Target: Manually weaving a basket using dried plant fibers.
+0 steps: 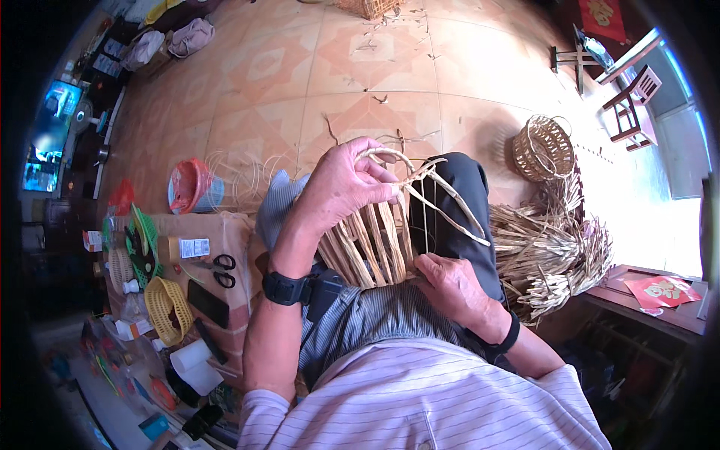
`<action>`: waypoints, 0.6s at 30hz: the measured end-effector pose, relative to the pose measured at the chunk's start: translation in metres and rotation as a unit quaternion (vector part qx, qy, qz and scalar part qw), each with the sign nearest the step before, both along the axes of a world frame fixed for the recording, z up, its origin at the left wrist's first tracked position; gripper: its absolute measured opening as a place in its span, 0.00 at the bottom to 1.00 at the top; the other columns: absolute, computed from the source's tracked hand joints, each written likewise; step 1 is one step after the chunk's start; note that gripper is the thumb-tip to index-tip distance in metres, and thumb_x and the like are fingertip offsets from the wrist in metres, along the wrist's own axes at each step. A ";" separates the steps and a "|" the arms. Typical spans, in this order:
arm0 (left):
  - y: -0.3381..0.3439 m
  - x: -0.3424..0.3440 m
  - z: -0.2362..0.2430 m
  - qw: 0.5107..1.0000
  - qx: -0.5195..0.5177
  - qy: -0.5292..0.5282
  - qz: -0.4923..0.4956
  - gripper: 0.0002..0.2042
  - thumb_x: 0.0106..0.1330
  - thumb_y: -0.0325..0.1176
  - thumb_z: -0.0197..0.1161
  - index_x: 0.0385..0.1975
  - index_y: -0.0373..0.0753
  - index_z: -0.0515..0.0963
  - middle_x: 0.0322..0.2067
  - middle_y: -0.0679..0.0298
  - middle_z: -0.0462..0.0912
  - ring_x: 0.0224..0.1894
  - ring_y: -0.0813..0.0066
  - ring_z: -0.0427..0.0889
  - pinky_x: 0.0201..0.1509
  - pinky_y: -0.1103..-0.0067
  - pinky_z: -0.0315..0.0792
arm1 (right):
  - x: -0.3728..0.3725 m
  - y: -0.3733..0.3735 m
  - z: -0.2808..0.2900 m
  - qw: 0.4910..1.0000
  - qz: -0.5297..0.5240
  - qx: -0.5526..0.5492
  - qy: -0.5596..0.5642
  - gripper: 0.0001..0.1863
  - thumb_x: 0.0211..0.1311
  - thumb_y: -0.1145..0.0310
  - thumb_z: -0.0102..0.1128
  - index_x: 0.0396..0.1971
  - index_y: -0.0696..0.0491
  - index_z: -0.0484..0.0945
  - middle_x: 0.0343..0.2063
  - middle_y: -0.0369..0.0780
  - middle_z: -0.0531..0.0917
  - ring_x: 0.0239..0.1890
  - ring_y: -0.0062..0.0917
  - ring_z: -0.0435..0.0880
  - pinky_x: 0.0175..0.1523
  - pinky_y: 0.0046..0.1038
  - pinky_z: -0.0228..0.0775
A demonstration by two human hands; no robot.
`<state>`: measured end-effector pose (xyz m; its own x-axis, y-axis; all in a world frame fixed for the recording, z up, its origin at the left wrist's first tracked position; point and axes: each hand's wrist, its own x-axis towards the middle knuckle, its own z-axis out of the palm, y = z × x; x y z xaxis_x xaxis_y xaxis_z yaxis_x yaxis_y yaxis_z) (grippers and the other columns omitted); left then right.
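On my lap lies a partly woven basket (379, 244) of pale dried plant strands, its upright strands spaced apart. My left hand (352, 184) is closed around the curved rim at the basket's far end, fingers and thumb pinching it. Loose strand ends (454, 206) stick out to the right of that hand, over my dark trouser leg. My right hand (454, 289) is closed, resting low at the basket's right side. A thin straight line runs up from near its fingers; what those fingers hold is too small to make out.
A bundle of dried strands (551, 259) lies at the right, below a finished-looking woven basket (543, 150). On the left, a cloth-covered table bears black scissors (223, 271), a phone (208, 303) and a yellow plastic basket (166, 311). Behind it stands a bucket (211, 193).
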<state>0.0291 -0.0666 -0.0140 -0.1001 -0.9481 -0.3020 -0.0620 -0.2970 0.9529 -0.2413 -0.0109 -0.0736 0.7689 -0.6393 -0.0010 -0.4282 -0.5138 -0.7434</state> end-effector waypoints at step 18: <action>0.002 -0.004 0.000 1.000 0.010 -0.024 0.017 0.32 0.59 0.21 0.76 0.62 0.23 0.69 0.39 0.55 0.88 0.42 0.73 0.90 0.48 0.80 0.83 | 0.001 -0.014 -0.003 0.999 0.046 0.024 -0.002 0.10 0.64 0.71 0.66 0.43 0.55 0.77 0.35 0.45 0.83 0.37 0.45 0.87 0.39 0.43 0.81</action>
<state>0.0255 -0.0648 -0.0145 -0.0523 -0.9442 -0.3251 -0.0971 -0.3192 0.9427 -0.2401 -0.0245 -0.0763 0.8239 -0.5661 -0.0260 -0.3776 -0.5143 -0.7700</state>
